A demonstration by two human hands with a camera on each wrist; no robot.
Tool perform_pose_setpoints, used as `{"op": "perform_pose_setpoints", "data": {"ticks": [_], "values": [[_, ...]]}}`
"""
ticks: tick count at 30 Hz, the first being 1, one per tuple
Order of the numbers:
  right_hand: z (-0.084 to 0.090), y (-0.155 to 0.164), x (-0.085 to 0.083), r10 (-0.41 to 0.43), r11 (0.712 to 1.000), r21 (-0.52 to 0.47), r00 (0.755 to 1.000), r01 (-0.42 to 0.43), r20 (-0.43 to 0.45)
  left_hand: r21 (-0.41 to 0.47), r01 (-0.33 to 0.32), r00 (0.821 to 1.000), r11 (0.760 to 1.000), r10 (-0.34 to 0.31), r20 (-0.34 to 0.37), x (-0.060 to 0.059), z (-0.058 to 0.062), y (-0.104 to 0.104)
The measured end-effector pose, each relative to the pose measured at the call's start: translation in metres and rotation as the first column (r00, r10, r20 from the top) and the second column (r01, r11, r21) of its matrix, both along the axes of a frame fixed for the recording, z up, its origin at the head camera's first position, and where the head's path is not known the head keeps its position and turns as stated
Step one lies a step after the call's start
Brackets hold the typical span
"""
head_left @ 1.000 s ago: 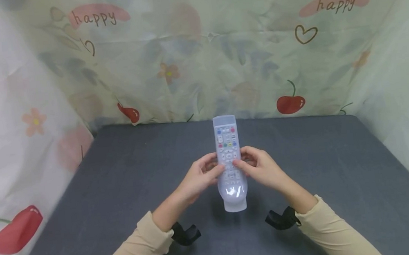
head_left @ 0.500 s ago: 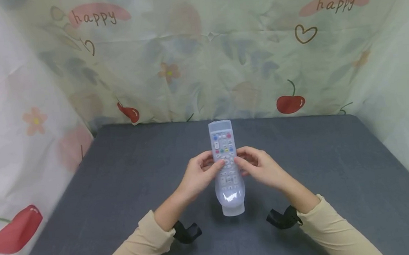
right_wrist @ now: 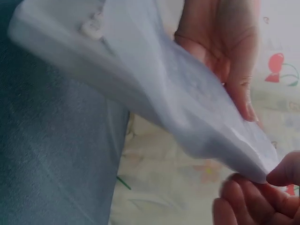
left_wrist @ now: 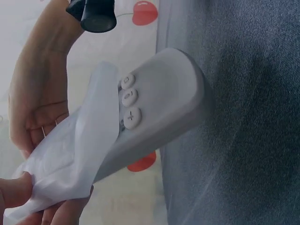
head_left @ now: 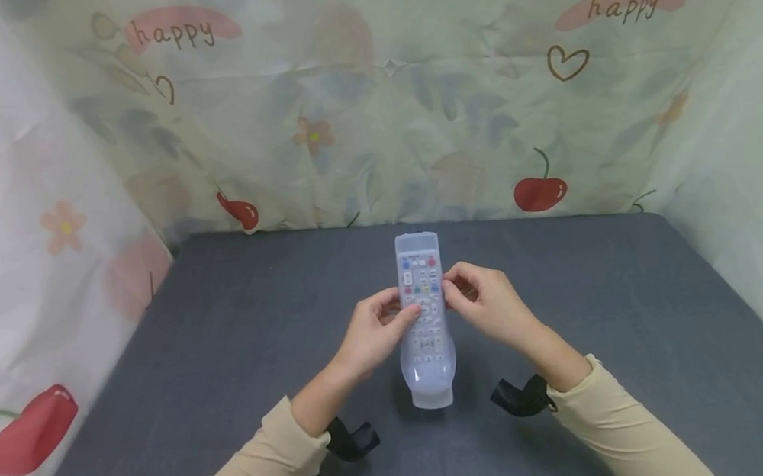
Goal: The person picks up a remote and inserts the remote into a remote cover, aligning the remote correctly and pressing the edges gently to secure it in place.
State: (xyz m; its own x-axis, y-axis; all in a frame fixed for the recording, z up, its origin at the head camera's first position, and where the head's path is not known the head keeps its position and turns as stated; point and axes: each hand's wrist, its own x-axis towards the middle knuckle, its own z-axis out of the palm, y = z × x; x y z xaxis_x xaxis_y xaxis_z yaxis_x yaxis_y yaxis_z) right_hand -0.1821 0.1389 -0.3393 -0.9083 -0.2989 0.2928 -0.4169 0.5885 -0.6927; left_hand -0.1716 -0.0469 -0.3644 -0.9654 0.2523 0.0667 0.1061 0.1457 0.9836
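Dark grey, fabric-covered bench (head_left: 224, 322) extends to 6 o'clock. Behind it at 12 o'clock hangs a pale green floral cloth backdrop (head_left: 399, 137), pink "happy" patches (head_left: 220, 30) at 11 and 2. White printed side cloths (head_left: 2, 305) hang at 9 and 3.

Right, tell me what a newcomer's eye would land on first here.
Probably the remote, its bare end poking out of a cloudy cover that the left hand and right hand hold near the middle of the head view. Next, likely a red cherry printed on the backdrop beyond the dark table.
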Motion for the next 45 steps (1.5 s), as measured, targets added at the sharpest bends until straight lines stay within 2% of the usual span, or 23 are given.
{"op": "perform_pose_setpoints", "data": {"ticks": [6, 12, 20, 25, 28, 31, 34, 37, 41, 43, 45], "values": [[-0.003, -0.003, 0.003, -0.024, 0.990, 0.136, 0.992, 0.042, -0.127, 0.021, -0.042, 0.999, 0.999, 0.041, 0.025, 0.002, -0.003, 0.002], [-0.009, -0.005, 0.006, -0.009, 0.959, 0.270, 0.965, 0.082, -0.262, 0.090, -0.083, 0.995, 0.992, 0.078, 0.065, 0.003, -0.008, 0.005], [-0.014, -0.008, 0.007, 0.006, 0.945, 0.308, 0.939, 0.106, -0.343, 0.138, -0.120, 0.986, 0.983, 0.101, 0.134, 0.003, -0.011, 0.006], [-0.015, -0.010, 0.009, 0.005, 0.938, 0.327, 0.936, 0.118, -0.353, 0.166, -0.151, 0.977, 0.974, 0.121, 0.177, 0.003, -0.012, 0.007], [-0.016, -0.009, 0.010, 0.001, 0.934, 0.337, 0.941, 0.121, -0.340, 0.174, -0.160, 0.974, 0.972, 0.126, 0.188, 0.003, -0.012, 0.009], [-0.018, -0.008, 0.009, -0.021, 0.946, 0.301, 0.950, 0.120, -0.312, 0.180, -0.149, 0.978, 0.972, 0.117, 0.174, 0.003, -0.010, 0.010], [-0.020, -0.008, 0.010, -0.046, 0.976, 0.192, 0.962, 0.101, -0.271, 0.189, -0.139, 0.983, 0.972, 0.113, 0.142, 0.001, -0.006, 0.011], [-0.025, -0.010, 0.012, -0.029, 0.998, 0.050, 0.982, 0.040, -0.189, 0.179, -0.135, 0.987, 0.975, 0.117, 0.107, 0.000, -0.002, 0.012], [-0.032, -0.012, 0.014, 0.048, 0.995, -0.086, 0.998, -0.050, -0.029, 0.142, -0.133, 0.988, 0.981, 0.121, 0.092, -0.001, -0.001, 0.011], [-0.035, -0.013, 0.013, 0.065, 0.990, -0.129, 0.998, -0.062, 0.026, 0.121, -0.117, 0.990, 0.986, 0.107, 0.090, -0.002, -0.001, 0.010], [-0.035, -0.013, 0.012, 0.060, 0.987, -0.154, 0.997, -0.051, 0.054, 0.074, -0.089, 0.995, 0.993, 0.085, 0.060, -0.004, -0.002, 0.008]]}}
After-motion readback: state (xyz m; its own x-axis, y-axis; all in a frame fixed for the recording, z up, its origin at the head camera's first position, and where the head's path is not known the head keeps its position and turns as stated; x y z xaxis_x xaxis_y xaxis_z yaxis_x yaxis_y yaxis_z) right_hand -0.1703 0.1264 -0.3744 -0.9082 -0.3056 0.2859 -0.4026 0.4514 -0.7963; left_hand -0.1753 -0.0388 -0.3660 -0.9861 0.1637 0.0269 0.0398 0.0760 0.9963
